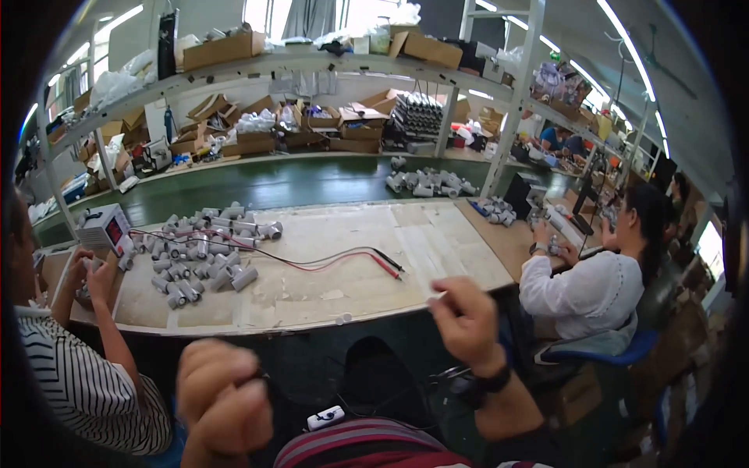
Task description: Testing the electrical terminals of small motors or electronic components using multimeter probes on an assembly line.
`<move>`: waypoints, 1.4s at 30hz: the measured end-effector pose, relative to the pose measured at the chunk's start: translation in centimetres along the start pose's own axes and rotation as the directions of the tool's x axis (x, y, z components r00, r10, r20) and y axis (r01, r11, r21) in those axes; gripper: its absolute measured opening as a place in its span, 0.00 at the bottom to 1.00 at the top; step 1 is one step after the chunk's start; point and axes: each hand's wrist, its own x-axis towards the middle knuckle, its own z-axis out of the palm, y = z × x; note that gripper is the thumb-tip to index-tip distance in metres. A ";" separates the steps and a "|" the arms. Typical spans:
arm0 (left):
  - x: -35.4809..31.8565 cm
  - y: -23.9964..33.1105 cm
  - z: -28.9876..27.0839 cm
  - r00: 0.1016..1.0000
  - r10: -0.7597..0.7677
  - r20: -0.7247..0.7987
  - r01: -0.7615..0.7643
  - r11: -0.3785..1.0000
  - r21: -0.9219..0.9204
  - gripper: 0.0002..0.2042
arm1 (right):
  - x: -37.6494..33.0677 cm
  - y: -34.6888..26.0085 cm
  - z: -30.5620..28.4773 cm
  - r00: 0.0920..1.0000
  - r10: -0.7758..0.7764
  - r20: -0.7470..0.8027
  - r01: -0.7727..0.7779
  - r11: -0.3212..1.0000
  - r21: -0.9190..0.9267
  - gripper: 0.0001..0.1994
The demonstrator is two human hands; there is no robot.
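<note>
Head view: cluttered workbench [374,257], stocked shelves [312,62]

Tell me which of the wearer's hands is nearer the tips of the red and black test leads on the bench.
Right. The right hand is raised just below and right of the test lead tips. The left hand, a closed fist, sits low and far left of them, off the workbench.

The worktop [437,242] looks like matt, worn wood board; the grey cylinders [199,253] on it seem smooth plastic; the shelf boxes [222,48] are cardboard.

left hand [222,398] motion-blurred, its grip unclear, right hand [466,320] fingertips blurred, shelf cartons [234,47] contents unreadable
</note>
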 end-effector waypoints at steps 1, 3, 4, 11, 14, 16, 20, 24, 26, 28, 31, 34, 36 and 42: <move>-0.6 0.1 -0.2 0.999 0.044 -0.005 -0.044 0.999 -0.003 0.15 | -1.6 2.3 1.5 0.984 0.160 0.072 -0.161 0.987 0.009 0.12; -1.3 -0.2 -0.3 0.998 0.062 0.017 -0.062 0.998 -0.001 0.15 | -5.0 6.4 3.2 0.959 0.232 0.162 -0.221 0.972 -0.084 0.12; -1.5 -0.4 -0.2 0.996 0.078 0.031 -0.078 0.997 -0.004 0.15 | -6.4 8.2 3.6 0.928 0.287 0.236 -0.249 0.952 -0.179 0.12; -1.0 -1.9 1.1 0.989 0.141 0.045 -0.136 0.986 -0.092 0.14 | -14.3 12.4 5.7 0.848 0.371 0.378 -0.281 0.920 -0.272 0.12; -0.7 -2.4 1.1 0.989 0.128 0.074 -0.116 0.982 -0.151 0.14 | -15.5 12.9 6.5 0.811 0.385 0.440 -0.278 0.916 -0.288 0.10; -0.7 -2.8 1.2 0.988 0.140 0.070 -0.127 0.977 -0.172 0.14 | -15.5 13.4 6.7 0.825 0.349 0.445 -0.227 0.925 -0.303 0.10; -0.3 -3.4 1.2 0.985 0.154 0.072 -0.138 0.972 -0.191 0.14 | -14.8 13.2 6.8 0.774 0.341 0.534 -0.213 0.934 -0.289 0.09; 0.3 -3.8 0.9 0.987 0.150 0.065 -0.132 0.966 -0.223 0.14 | -13.1 12.8 6.4 0.800 0.317 0.509 -0.202 0.942 -0.269 0.08; 0.7 -4.1 0.8 0.987 0.149 0.056 -0.131 0.960 -0.249 0.14 | -12.1 12.7 6.2 0.837 0.296 0.460 -0.228 0.953 -0.198 0.08; 1.1 -4.7 0.9 0.989 0.143 0.040 -0.126 0.949 -0.290 0.14 | -10.8 12.5 5.8 0.855 0.286 0.433 -0.239 0.958 -0.161 0.08; 2.0 -6.1 1.1 0.994 0.105 0.008 -0.093 0.912 -0.400 0.14 | -8.3 11.2 5.2 0.831 0.381 0.405 -0.432 0.901 0.040 0.10; 2.9 -9.3 2.4 1.000 0.014 -0.008 -0.016 0.774 -0.633 0.14 | -3.4 9.7 3.4 0.768 0.473 0.432 -0.542 0.839 0.044 0.09; 3.0 -12.5 4.6 0.985 -0.108 0.135 0.171 0.491 -0.854 0.14 | 1.1 9.2 2.2 0.740 0.467 0.483 -0.535 0.845 0.003 0.10; -1.3 -22.8 17.4 0.196 -0.470 0.860 0.718 0.666 0.201 0.26 | 16.3 12.6 3.4 0.646 0.376 0.664 -0.260 0.927 -0.271 0.16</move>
